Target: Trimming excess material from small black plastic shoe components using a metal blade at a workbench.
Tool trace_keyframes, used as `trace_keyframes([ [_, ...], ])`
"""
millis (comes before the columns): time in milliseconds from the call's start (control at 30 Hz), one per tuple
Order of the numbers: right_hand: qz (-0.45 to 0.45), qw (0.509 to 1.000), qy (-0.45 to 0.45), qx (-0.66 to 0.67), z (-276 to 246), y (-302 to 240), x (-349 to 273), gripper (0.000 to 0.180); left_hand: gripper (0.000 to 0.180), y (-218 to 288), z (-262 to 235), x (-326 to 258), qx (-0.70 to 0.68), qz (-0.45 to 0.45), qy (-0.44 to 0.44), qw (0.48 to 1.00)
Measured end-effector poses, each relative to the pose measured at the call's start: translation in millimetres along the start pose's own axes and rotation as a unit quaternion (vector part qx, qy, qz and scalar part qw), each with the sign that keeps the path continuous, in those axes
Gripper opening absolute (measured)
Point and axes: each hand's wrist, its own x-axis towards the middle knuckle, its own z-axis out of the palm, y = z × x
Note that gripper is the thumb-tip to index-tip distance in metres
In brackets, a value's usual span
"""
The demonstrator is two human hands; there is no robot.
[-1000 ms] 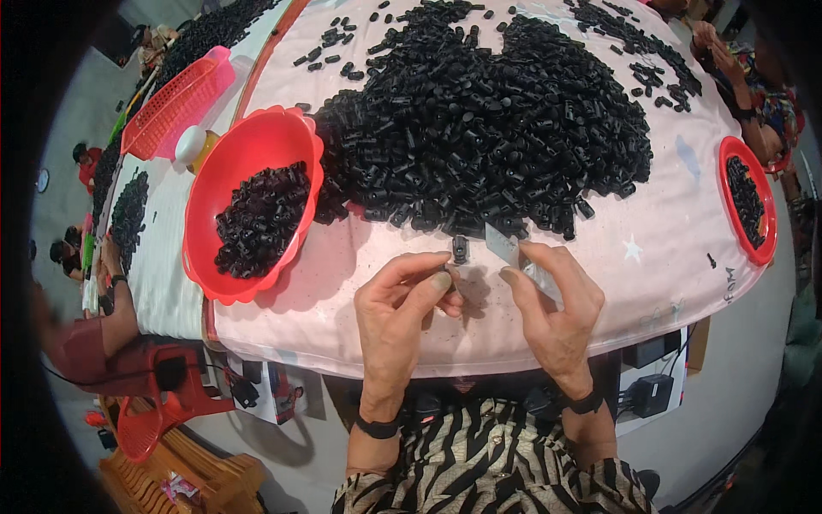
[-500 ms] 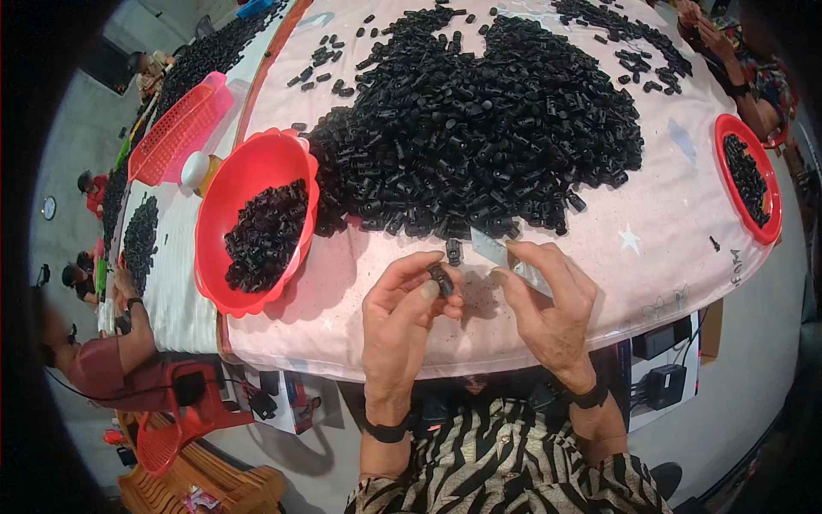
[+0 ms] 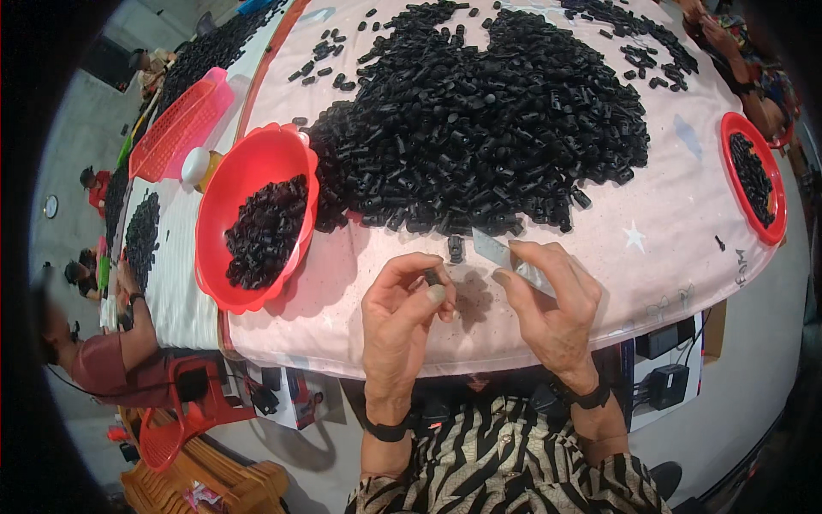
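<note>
Trimming a small black plastic piece with a flat blade, just in front of the black pile.

My left hand has its fingers clamped on one small black piece, just below the big pile of black pieces; my right hand grips a thin grey blade beside it. I judge it best to pinch the piece firmly, keep my fingertips off the edge, and stay close to the red bowl left of the pile.

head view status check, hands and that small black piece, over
Left hand pinches small black piece in its fingers. Right hand grips flat metal blade. Black parts heap just beyond; red bowl left. Nothing between hands.
</note>
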Motion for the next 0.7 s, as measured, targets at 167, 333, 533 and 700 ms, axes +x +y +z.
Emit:
trace_keyframes([
  [167, -0.045, 0.998, -0.041, -0.004, -4, 2, 1, 0.030, 0.023, 4, 1, 2, -0.016, -0.032, 0.003, 0.999],
  [333, -0.063, 0.995, -0.071, 0.012, -3, -3, -1, 0.031, 0.023, 2, 0, 3, -0.073, -0.056, 0.017, 0.996],
  [533, -0.096, 0.991, -0.096, 0.010, 0, -4, -2, 0.030, 0.028, 1, 0, 1, -0.122, -0.073, 0.029, 0.989],
  [700, -0.113, 0.989, -0.098, -0.004, 0, -3, -2, 0.029, 0.031, -1, -4, 0, -0.123, -0.086, -0.011, 0.989],
])
